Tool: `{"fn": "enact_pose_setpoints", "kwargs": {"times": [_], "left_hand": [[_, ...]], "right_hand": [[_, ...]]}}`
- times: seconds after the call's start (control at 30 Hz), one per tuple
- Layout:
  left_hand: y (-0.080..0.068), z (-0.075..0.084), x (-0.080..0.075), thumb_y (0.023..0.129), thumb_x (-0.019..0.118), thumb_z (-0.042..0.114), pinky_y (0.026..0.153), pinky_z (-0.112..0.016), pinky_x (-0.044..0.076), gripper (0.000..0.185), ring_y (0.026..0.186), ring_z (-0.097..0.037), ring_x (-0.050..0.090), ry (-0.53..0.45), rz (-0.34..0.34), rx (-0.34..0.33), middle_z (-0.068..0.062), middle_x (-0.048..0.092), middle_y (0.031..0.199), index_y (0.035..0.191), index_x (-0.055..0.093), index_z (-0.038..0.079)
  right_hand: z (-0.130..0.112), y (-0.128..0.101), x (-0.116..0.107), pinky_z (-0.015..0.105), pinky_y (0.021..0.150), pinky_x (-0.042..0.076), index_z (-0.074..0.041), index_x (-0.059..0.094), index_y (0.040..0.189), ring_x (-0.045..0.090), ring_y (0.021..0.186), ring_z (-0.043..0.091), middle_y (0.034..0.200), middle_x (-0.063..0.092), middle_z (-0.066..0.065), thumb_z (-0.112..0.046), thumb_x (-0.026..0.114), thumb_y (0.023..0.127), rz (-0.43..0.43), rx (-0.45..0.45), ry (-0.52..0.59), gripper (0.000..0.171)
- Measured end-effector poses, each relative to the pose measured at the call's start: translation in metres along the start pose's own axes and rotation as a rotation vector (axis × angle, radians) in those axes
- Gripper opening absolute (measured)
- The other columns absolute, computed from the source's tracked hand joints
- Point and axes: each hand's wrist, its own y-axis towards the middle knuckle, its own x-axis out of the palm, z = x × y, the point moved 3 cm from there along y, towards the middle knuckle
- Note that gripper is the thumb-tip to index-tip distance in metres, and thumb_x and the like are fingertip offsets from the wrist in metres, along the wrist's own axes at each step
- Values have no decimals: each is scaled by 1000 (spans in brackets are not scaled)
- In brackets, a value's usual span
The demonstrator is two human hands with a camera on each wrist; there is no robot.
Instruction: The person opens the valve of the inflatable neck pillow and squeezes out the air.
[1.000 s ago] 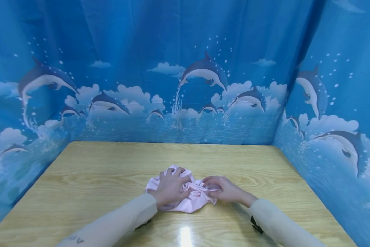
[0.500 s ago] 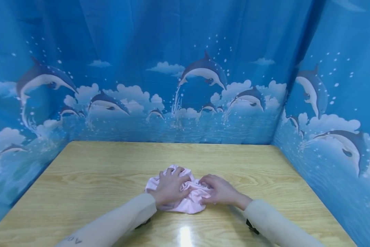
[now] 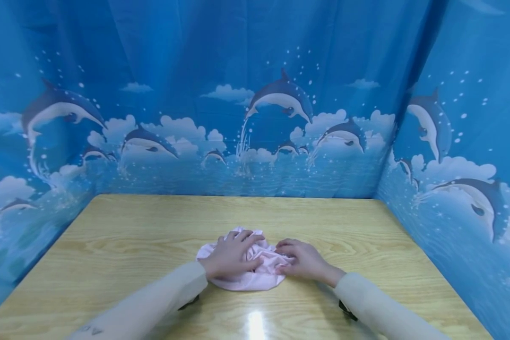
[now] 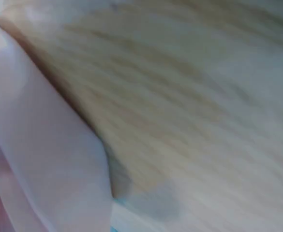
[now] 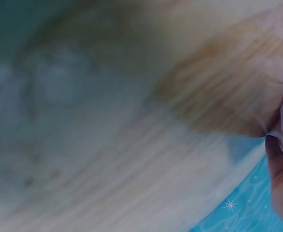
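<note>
A crumpled pale pink cloth [image 3: 255, 282] lies in a rounded bunch on the table, with many folds in its middle. My left hand [image 3: 233, 255] rests on its left part, fingers spread across the top and thumb pointing to the right. At the right edge, my right hand [image 3: 301, 259] pinches gathered cloth between curled fingers and thumb. In the left wrist view a smooth fold of the cloth [image 4: 49, 135] fills the left side. The right wrist view catches fingers [image 5: 279, 164] against the cloth at its right edge.
The wood-grain table [image 3: 144, 226] reaches back to a blue curtain [image 3: 186, 94] printed with dolphins and clouds. More of this curtain hangs along the left and right sides. A bright light reflection shows on the table near the front.
My right hand has moved left, bringing the cloth's right edge in toward the middle. My left hand has shifted slightly left, and the cloth's front edge now looks rounder and smoother.
</note>
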Motion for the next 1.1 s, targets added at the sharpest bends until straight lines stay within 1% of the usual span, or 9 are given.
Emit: {"fn": "enact_pose_setpoints", "kwargs": {"times": [0.13, 0.2, 0.37, 0.47, 0.57, 0.73, 0.87, 1.0, 1.1], "left_hand": [[-5, -9, -7, 77, 48, 70, 99, -69, 21, 77, 135, -39, 22, -82, -104, 77, -1, 22, 151, 143, 21, 41], [-9, -15, -10, 72, 53, 72, 102, -67, 20, 87, 138, -35, 18, -91, -155, 130, 0, 16, 153, 144, 15, 42], [-19, -27, -16, 58, 64, 74, 103, -64, 22, 108, 139, -36, 13, -10, -209, 253, -1, 5, 155, 145, 9, 40], [-22, -28, -17, 56, 65, 74, 101, -65, 23, 110, 138, -39, 14, 37, -195, 294, -4, 6, 155, 145, 12, 37], [-23, -29, -15, 61, 63, 72, 100, -65, 24, 103, 137, -40, 17, 58, -160, 307, -6, 12, 154, 145, 17, 35], [-22, -30, -11, 70, 65, 61, 101, -66, 23, 88, 135, -42, 20, 14, -113, 299, -6, 21, 151, 143, 26, 33], [-21, -30, -7, 74, 66, 54, 104, -62, 21, 80, 135, -39, 22, -9, -85, 307, -6, 24, 149, 142, 30, 31], [-21, -31, -7, 77, 65, 50, 107, -59, 21, 76, 135, -35, 24, -9, -70, 311, -6, 27, 148, 141, 32, 29], [-21, -30, -7, 76, 65, 51, 106, -59, 21, 75, 134, -37, 24, -10, -67, 288, -5, 28, 147, 141, 33, 29]], "right_hand": [[1, 0, 0, 42, 90, 47, -15, 66, 111, 57, 108, 22, 119, 60, 2, -44, 70, 74, -4, 4, 23, 47], [1, 0, 1, 42, 90, 47, -15, 66, 110, 57, 107, 22, 119, 60, 2, -44, 71, 74, -1, 3, 27, 47], [1, 0, 1, 42, 91, 46, -16, 66, 109, 58, 108, 22, 117, 61, 1, -43, 71, 73, 12, -10, 17, 45], [0, 0, 1, 44, 91, 46, -16, 64, 111, 57, 109, 23, 118, 61, 2, -43, 71, 73, 18, -22, 5, 46], [1, 0, 0, 46, 92, 45, -19, 62, 113, 57, 110, 23, 119, 61, 1, -44, 70, 74, 19, -31, -4, 47], [4, 0, 1, 44, 91, 46, -22, 62, 112, 57, 109, 21, 118, 61, -2, -46, 68, 76, 24, -56, -19, 43], [3, 0, 1, 43, 90, 46, -23, 62, 110, 57, 108, 21, 117, 61, -3, -44, 68, 77, 28, -68, -30, 40], [3, -1, 1, 43, 90, 46, -23, 63, 109, 57, 109, 21, 117, 61, -2, -43, 68, 77, 29, -68, -42, 38], [3, -1, 1, 44, 89, 47, -22, 63, 110, 57, 108, 22, 117, 61, -1, -42, 68, 77, 33, -73, -48, 39]]}}
